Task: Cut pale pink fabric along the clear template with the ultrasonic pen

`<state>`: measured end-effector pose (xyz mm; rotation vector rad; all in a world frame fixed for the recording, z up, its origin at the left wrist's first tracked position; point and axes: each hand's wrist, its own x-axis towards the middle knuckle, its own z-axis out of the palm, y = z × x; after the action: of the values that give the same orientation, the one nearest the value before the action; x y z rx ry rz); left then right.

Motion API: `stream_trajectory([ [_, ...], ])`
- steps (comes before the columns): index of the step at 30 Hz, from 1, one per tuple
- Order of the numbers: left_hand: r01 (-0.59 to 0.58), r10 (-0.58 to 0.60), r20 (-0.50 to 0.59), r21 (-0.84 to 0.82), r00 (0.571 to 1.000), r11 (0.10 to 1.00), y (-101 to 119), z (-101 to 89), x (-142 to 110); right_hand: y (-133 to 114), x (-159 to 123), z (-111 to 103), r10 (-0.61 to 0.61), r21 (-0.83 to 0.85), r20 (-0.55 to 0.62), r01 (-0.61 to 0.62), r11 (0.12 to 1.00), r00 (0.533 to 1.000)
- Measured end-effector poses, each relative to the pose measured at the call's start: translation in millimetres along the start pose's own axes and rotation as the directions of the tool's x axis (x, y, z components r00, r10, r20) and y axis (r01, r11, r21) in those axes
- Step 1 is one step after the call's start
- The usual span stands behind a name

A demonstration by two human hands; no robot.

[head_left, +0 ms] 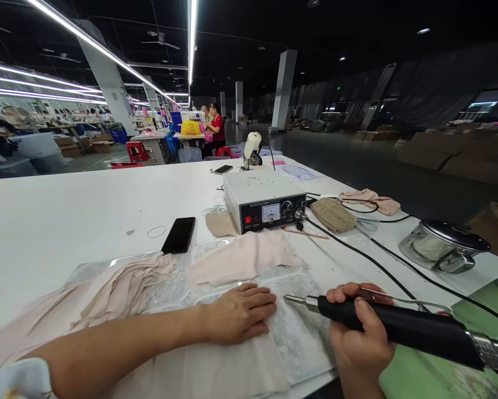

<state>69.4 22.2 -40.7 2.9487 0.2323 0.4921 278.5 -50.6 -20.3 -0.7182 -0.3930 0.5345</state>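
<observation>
Two hands worked over the desk point(86, 210): right hand point(359, 335) grasped a black handheld tool point(419, 328), long axis roughly 3-to-9 o'clock, tip just beside left hand point(246, 313), which lay flat, unclenched, over pale pink cloth point(207, 366) at tip's 8 o'clock.

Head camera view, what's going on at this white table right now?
A person is working over pink fabric. The left hand lies flat, palm down, on a pale pink cloth. The right hand grips a black handheld tool, its metal tip pointing toward the left hand's fingers. A layered pile of pink pieces lies to the left. Farther back stand a control box with a dial and a dark phone lying flat.
</observation>
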Motion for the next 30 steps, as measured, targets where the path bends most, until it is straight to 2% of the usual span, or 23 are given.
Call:
stream_trajectory([
  [4, -0.013, 0.013, -0.018, 0.0, 1.0, 1.0, -2, 2.2, 0, 6, -1, 4, 0.007, -0.026, 0.011, -0.007, 1.0, 1.0],
  [12, -0.009, 0.01, 0.019, -0.018, 1.0, 1.0, -4, -0.1, 0, 2, -3, 4, -0.16, -0.089, -0.054, 0.155, 0.984, 0.986],
  [21, 0.023, -0.014, 0.159, -0.052, 0.987, 0.998, -5, -9.1, 5, -4, -9, -4, -0.104, -0.121, -0.025, 0.1, 0.988, 0.994],
  [27, 0.02, -0.005, 0.187, -0.078, 0.982, 0.997, -6, -11.3, 7, -5, -9, -1, -0.109, -0.106, -0.031, 0.106, 0.989, 0.994],
  [30, 0.012, 0.001, 0.197, -0.069, 0.98, 0.998, -6, -12.1, 8, -3, -10, -2, -0.092, -0.095, 0.001, 0.092, 0.991, 0.996],
])
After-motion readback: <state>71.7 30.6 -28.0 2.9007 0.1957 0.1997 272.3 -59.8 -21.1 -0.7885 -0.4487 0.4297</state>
